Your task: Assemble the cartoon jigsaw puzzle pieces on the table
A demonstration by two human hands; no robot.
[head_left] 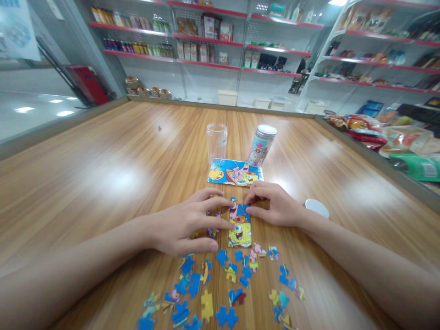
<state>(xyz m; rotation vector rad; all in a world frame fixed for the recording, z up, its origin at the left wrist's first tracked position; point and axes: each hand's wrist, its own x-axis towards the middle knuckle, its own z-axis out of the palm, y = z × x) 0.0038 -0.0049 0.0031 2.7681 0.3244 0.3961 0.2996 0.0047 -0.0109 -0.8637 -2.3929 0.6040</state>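
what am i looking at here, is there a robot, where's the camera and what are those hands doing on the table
There's no robot: these are a person's bare hands. The single picture comes from a camera worn on that person's head, looking forward and down. On the wooden table lie loose puzzle pieces, with a joined section between the hands. Beyond it are a picture card, a clear jar and a printed can. The left hand spreads its fingers at the joined section; the right hand has fingertips at its blue part. Whether it grips a piece isn't clear.
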